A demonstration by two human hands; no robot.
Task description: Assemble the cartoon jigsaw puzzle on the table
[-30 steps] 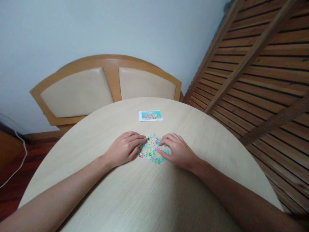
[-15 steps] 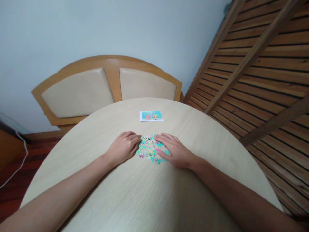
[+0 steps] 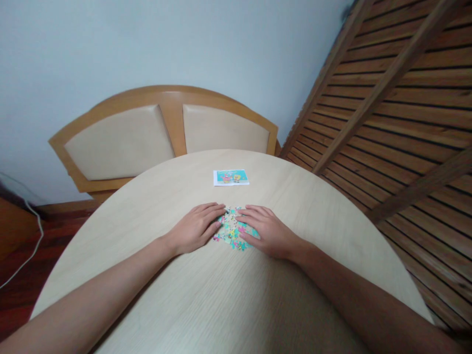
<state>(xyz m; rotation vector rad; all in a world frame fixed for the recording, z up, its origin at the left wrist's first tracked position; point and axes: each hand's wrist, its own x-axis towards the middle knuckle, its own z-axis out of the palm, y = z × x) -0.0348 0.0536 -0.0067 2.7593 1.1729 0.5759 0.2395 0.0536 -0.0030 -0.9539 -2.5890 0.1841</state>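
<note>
Small puzzle pieces in teal, pink, yellow and white lie in a loose heap point(image 3: 233, 235) on the round pale wooden table point(image 3: 206, 305). My left hand point(image 3: 197, 227) rests palm down over the heap's left edge, its fingers spread and pointing right. On the opposite side my right hand point(image 3: 267, 230) lies over the right edge, fingers apart, thumb lowest. Both sets of fingertips touch or cover some pieces, and what is under the palms is hidden. Beyond the heap lies a small printed picture card point(image 3: 231, 177) with a pink and a yellow figure on teal.
A wooden headboard-like back with cream panels point(image 3: 118, 142) stands behind the table against the pale wall point(image 3: 177, 44). Wooden slats point(image 3: 398, 113) rise at the right. A white cable point(image 3: 39, 241) hangs at the far left, above the reddish floor point(image 3: 70, 221).
My left hand has slid right over the left part of the heap, and its fingers are more spread. The fingers of my right hand have shifted slightly.
</note>
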